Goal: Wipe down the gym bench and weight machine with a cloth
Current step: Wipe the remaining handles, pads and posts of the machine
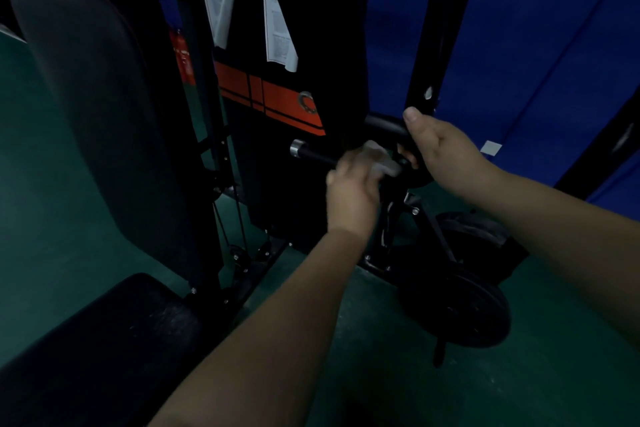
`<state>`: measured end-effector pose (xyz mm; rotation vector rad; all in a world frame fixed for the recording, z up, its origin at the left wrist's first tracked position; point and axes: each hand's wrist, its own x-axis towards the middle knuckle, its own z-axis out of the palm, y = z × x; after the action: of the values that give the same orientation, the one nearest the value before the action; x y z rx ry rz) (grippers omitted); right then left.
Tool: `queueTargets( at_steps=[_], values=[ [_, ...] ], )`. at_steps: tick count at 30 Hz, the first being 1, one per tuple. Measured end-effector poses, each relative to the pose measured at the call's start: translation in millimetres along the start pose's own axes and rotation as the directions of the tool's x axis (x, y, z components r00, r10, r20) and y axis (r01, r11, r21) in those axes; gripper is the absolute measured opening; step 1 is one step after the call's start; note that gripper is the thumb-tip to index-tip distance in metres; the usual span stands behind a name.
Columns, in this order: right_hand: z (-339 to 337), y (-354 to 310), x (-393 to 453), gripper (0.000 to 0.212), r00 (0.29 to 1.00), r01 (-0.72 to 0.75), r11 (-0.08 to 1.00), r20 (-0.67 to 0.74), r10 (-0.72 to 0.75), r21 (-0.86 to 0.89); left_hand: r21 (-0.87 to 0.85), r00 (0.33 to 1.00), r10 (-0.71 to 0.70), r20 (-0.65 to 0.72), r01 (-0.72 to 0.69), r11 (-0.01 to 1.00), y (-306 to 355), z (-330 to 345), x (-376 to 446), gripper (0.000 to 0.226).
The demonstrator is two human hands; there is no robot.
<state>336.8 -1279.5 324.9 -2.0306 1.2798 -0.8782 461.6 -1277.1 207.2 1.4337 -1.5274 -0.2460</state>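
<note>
- Cloth (380,159), pale and blurred, is held bunched in the left hand (351,192) and pressed against a thin black bar (311,155) with a silver end cap, low on the weight machine (294,28).
- A thicker black handle (384,125) just above is gripped by the right hand (441,149), with the thumb laid over the top and the fingers curled underneath.
- An orange stripe (270,99) and two printed paper sheets (278,28) are seen on the machine's dark panel.
- A tall black back pad (93,97) stands at the left, with the bench seat (104,340) below it.
- Round black weight plates (460,312) are propped by the machine's base at the lower right.
- The floor (519,374) is dark green, and blue padding (519,45) covers the wall behind.
</note>
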Motion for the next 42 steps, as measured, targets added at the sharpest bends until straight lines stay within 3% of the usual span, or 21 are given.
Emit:
queueTargets(
  at_steps=[2, 3, 5, 6, 8, 9, 10, 11, 15, 17, 20, 22, 25, 27, 29, 32, 33, 35, 37, 39, 42],
  values=[
    [0, -1, 0, 0.051, 1.000, -0.005, 1.000, -0.008, 0.005, -0.016, -0.007, 0.992, 0.120, 0.045, -0.120, 0.993, -5, 1, -9, 0.034],
    [0, -2, 0, 0.052, 1.000, -0.013, 1.000, -0.002, 0.013, -0.017, -0.028, 0.995, 0.098, 0.015, -0.098, 0.995, -12, -3, -5, 0.034],
    [-1, -3, -1, 0.051, 1.000, -0.025, 1.000, 0.015, 0.025, -0.003, -0.190, 0.977, -0.185, -0.102, 0.163, 0.968, -28, -16, 5, 0.027],
    [-1, -4, -2, 0.049, 1.000, -0.025, 1.000, 0.019, 0.025, 0.000, -0.221, 0.910, -0.376, -0.174, 0.336, 0.916, -39, -23, 11, 0.023],
    [-1, -5, -2, 0.048, 1.000, -0.018, 1.000, 0.014, 0.018, -0.002, -0.346, 0.680, -0.687, -0.255, 0.599, 0.722, -56, -40, 18, 0.026],
    [0, -5, -2, 0.048, 1.000, -0.017, 1.000, 0.010, 0.017, -0.001, -0.476, 0.592, -0.781, -0.200, 0.638, 0.606, -56, -45, 19, 0.030],
    [0, -5, -2, 0.048, 1.000, -0.017, 1.000, 0.005, 0.017, 0.004, -0.599, 0.553, -0.825, -0.113, 0.625, 0.501, -52, -46, 19, 0.035],
    [0, -5, -2, 0.048, 1.000, -0.019, 1.000, 0.001, 0.019, 0.009, -0.670, 0.552, -0.833, -0.024, 0.610, 0.423, -44, -43, 20, 0.040],
    [0, -4, -1, 0.050, 1.000, -0.021, 1.000, 0.012, 0.021, 0.008, -0.595, 0.659, -0.744, 0.108, 0.643, 0.482, -5, -16, -2, 0.042],
    [1, -3, -1, 0.051, 1.000, -0.023, 1.000, 0.011, 0.023, 0.020, -0.636, 0.664, -0.741, 0.097, 0.614, 0.468, 3, -17, -13, 0.037],
    [1, -2, -2, 0.051, 1.000, -0.017, 1.000, -0.002, 0.017, 0.024, -0.671, 0.653, -0.756, -0.049, 0.539, 0.510, -14, -30, 4, 0.042],
    [2, 0, -2, 0.051, 1.000, -0.006, 0.999, -0.003, 0.006, 0.033, -0.632, 0.667, -0.745, 0.008, 0.581, 0.514, -14, -32, 22, 0.049],
    [1, 0, -2, 0.054, 1.000, -0.013, 0.998, -0.004, 0.013, 0.064, -0.473, 0.731, -0.672, 0.122, 0.637, 0.608, 7, -25, 9, 0.050],
    [1, 0, -2, 0.055, 1.000, -0.025, 0.996, 0.003, 0.025, 0.083, -0.384, 0.803, -0.563, 0.196, 0.591, 0.710, 15, -28, -11, 0.046],
    [2, -2, -3, 0.050, 0.999, -0.031, 0.994, 0.009, 0.031, 0.103, -0.367, 0.840, -0.514, 0.174, 0.539, 0.758, 12, -36, -12, 0.042],
    [3, -3, -5, 0.045, 1.000, -0.028, 0.996, 0.000, 0.028, 0.091, -0.436, 0.813, -0.582, -0.015, 0.519, 0.736, 2, -48, 18, 0.043],
    [3, -2, -6, 0.044, 1.000, -0.023, 0.996, -0.007, 0.024, 0.084, -0.381, 0.813, -0.582, -0.030, 0.529, 0.759, 3, -49, 24, 0.042],
    [2, -3, -7, 0.048, 1.000, -0.017, 0.996, -0.005, 0.018, 0.082, -0.260, 0.857, -0.516, 0.018, 0.502, 0.825, 3, -44, 18, 0.037],
    [-1, -6, -8, 0.056, 0.999, -0.007, 0.999, 0.037, 0.006, 0.037, -0.246, 0.863, -0.499, 0.073, 0.501, 0.830, 3, -38, 5, 0.029],
    [-6, -10, -9, 0.049, 0.995, 0.014, 0.998, 0.098, -0.009, -0.055, -0.362, 0.822, -0.559, 0.107, 0.556, 0.749, 11, -47, 6, 0.025],
    [-9, -17, -9, 0.023, 0.990, 0.038, 0.977, 0.142, -0.008, -0.210, -0.570, 0.772, -0.635, -0.001, 0.521, 0.635, 28, -76, 28, 0.035]
  ],
)
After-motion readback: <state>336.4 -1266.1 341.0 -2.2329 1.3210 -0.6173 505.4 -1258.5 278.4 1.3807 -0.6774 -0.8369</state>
